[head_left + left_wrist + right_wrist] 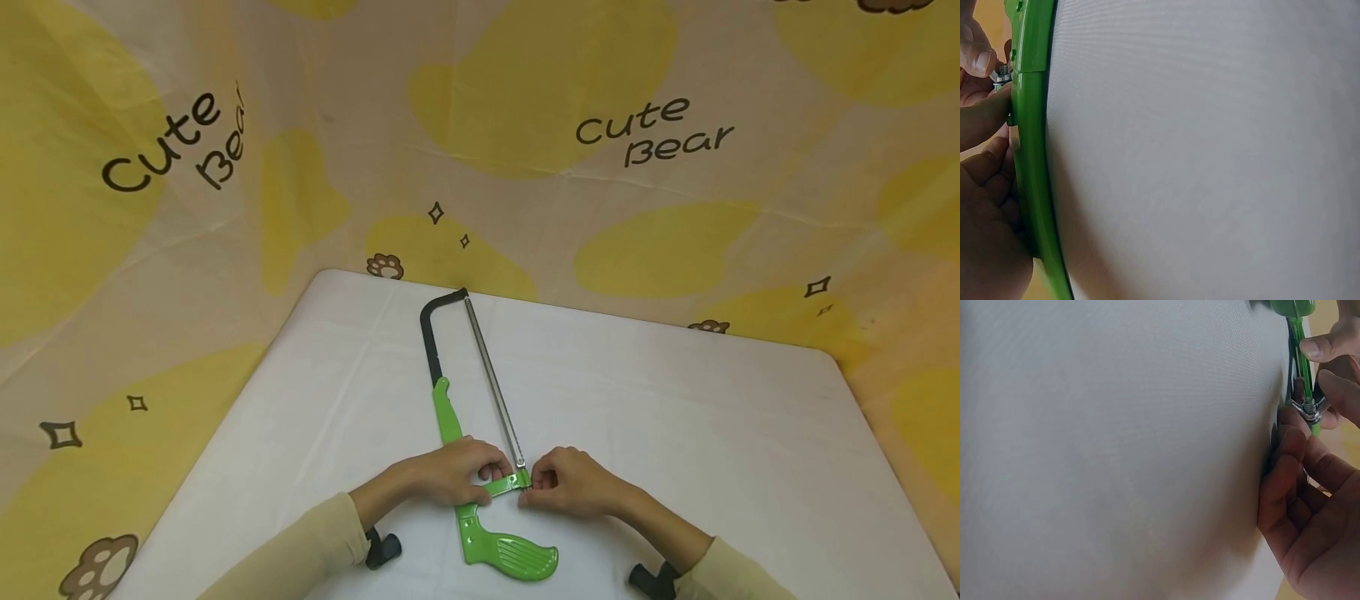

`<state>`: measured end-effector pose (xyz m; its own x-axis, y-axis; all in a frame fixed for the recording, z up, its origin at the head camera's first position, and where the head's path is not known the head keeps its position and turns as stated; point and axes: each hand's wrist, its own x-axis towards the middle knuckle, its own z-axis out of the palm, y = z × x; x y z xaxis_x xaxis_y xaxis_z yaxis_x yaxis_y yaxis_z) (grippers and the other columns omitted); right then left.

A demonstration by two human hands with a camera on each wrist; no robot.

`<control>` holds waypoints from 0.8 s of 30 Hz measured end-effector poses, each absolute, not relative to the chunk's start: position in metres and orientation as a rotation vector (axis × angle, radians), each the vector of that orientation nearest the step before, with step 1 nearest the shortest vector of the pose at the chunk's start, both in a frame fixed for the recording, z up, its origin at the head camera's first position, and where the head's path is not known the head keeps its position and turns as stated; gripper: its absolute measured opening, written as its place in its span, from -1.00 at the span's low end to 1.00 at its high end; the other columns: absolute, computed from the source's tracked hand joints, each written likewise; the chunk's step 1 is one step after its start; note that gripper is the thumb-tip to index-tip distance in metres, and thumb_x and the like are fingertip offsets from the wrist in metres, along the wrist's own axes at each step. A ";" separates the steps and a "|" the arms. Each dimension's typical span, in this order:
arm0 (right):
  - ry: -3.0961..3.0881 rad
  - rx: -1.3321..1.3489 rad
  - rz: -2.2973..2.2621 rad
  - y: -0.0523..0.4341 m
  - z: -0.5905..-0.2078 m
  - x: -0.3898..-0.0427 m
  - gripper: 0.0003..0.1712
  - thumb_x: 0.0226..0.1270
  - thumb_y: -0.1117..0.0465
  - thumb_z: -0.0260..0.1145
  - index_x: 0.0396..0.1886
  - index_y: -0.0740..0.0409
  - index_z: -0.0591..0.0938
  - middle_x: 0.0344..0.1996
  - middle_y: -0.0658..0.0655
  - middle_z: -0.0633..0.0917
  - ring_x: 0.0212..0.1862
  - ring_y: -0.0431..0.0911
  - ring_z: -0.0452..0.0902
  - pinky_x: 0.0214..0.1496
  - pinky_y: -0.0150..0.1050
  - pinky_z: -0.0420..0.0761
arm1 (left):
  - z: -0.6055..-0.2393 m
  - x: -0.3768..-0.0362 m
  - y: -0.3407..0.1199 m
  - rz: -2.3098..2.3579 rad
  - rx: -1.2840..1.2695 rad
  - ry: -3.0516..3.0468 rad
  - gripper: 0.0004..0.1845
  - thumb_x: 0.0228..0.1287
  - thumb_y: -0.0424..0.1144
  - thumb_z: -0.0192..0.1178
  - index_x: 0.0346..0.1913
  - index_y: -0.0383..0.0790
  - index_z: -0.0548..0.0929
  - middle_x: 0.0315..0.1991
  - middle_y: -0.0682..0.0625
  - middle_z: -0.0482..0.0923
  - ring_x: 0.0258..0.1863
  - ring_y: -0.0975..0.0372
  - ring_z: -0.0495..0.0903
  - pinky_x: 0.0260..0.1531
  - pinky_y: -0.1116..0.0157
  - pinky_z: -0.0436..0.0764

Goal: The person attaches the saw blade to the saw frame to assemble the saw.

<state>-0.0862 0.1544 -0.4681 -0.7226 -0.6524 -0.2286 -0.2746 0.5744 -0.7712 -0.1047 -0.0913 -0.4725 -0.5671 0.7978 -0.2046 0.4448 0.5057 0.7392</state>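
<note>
White table (712, 417); yellow "Cute Bear" cloth (525, 108) hangs behind and around.

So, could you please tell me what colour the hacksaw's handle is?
Bright green, clearest in the head view: the hacksaw handle lies on the white table.

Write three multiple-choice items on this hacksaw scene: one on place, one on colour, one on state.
1. Where does the hacksaw lie?
A. flat on the white table
B. on the floor
C. held in the air

2. What colour is its handle?
A. red
B. green
C. blue

3. What is the right hand doing?
A. resting flat and open
B. pinching the wing nut
C. gripping the handle

Key: 1 A, the frame rests on the tabletop; 2 B, the grip is bright green; 3 B, the fingers close on the nut while the left hand holds the frame.
</note>
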 end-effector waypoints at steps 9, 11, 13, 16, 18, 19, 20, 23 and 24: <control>2.273 -0.743 -1.042 0.155 -0.468 -0.086 -0.71 0.23 0.00 0.45 -0.58 -0.01 0.62 -0.69 -0.17 0.50 -0.60 -0.37 0.32 -0.56 -0.45 0.31 | -0.472 -0.105 -0.091 0.874 1.019 2.212 -0.65 0.16 -0.35 0.41 0.02 -0.12 0.63 -0.22 0.27 0.54 -0.18 0.45 0.46 0.09 0.36 0.36; 2.256 -0.746 -1.060 0.156 -0.468 -0.087 -0.73 0.24 0.02 0.44 -0.57 0.00 0.63 -0.70 -0.17 0.50 -0.61 -0.37 0.32 -0.56 -0.45 0.31 | -0.472 -0.105 -0.091 0.873 1.020 2.214 -0.64 0.16 -0.35 0.41 0.02 -0.12 0.63 -0.21 0.27 0.54 -0.17 0.45 0.46 0.10 0.35 0.36; 2.239 -0.751 -1.076 0.157 -0.469 -0.088 -0.75 0.25 0.03 0.43 -0.55 -0.01 0.64 -0.70 -0.17 0.50 -0.61 -0.38 0.32 -0.56 -0.46 0.31 | -0.472 -0.105 -0.091 0.873 1.020 2.215 -0.64 0.15 -0.35 0.41 0.02 -0.12 0.63 -0.21 0.26 0.54 -0.17 0.45 0.46 0.11 0.35 0.36; 2.215 -0.761 -1.098 0.159 -0.471 -0.090 -0.78 0.28 0.04 0.42 -0.52 -0.02 0.67 -0.69 -0.19 0.51 -0.60 -0.39 0.32 -0.55 -0.47 0.34 | -0.472 -0.105 -0.092 0.875 1.019 2.215 -0.64 0.16 -0.35 0.41 0.03 -0.13 0.63 -0.21 0.26 0.54 -0.17 0.45 0.46 0.11 0.35 0.36; 2.200 -0.768 -1.114 0.160 -0.472 -0.091 -0.81 0.29 0.05 0.41 -0.48 -0.01 0.68 -0.67 -0.18 0.52 -0.58 -0.39 0.33 -0.53 -0.47 0.36 | -0.472 -0.105 -0.091 0.876 1.017 2.214 -0.64 0.16 -0.35 0.41 0.03 -0.13 0.63 -0.20 0.27 0.54 -0.17 0.45 0.46 0.10 0.36 0.37; 2.192 -0.770 -1.122 0.161 -0.473 -0.092 -0.82 0.29 0.06 0.41 -0.46 0.00 0.68 -0.66 -0.18 0.53 -0.57 -0.38 0.34 -0.52 -0.46 0.38 | -0.472 -0.104 -0.091 0.875 1.017 2.214 -0.64 0.16 -0.35 0.41 0.03 -0.13 0.63 -0.20 0.27 0.54 -0.17 0.45 0.46 0.10 0.36 0.37; 2.188 -0.769 -1.128 0.162 -0.473 -0.092 -0.83 0.30 0.06 0.41 -0.44 0.01 0.69 -0.64 -0.17 0.54 -0.56 -0.38 0.36 -0.50 -0.46 0.39 | -0.472 -0.104 -0.091 0.875 1.013 2.214 -0.64 0.16 -0.35 0.41 0.03 -0.13 0.63 -0.20 0.27 0.54 -0.17 0.44 0.46 0.10 0.36 0.36; 2.169 -0.754 -1.156 0.166 -0.472 -0.093 -0.85 0.30 0.09 0.41 -0.39 0.04 0.70 -0.59 -0.13 0.57 -0.52 -0.35 0.40 -0.46 -0.44 0.43 | -0.471 -0.103 -0.091 0.875 1.007 2.213 -0.64 0.16 -0.35 0.41 0.04 -0.12 0.63 -0.20 0.28 0.53 -0.16 0.44 0.45 0.10 0.36 0.36; 2.161 -0.744 -1.168 0.166 -0.471 -0.093 -0.86 0.29 0.10 0.41 -0.38 0.05 0.69 -0.57 -0.12 0.57 -0.50 -0.34 0.41 -0.45 -0.43 0.44 | -0.471 -0.103 -0.091 0.876 1.004 2.213 -0.64 0.16 -0.34 0.41 0.04 -0.12 0.63 -0.20 0.28 0.53 -0.16 0.44 0.45 0.10 0.36 0.36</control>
<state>-0.0928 0.1663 -0.4713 -0.6844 -0.6966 -0.2154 -0.2016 0.4646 -0.8623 -0.1034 -0.0914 -0.4712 -0.5690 0.7950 -0.2104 0.4358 0.5084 0.7427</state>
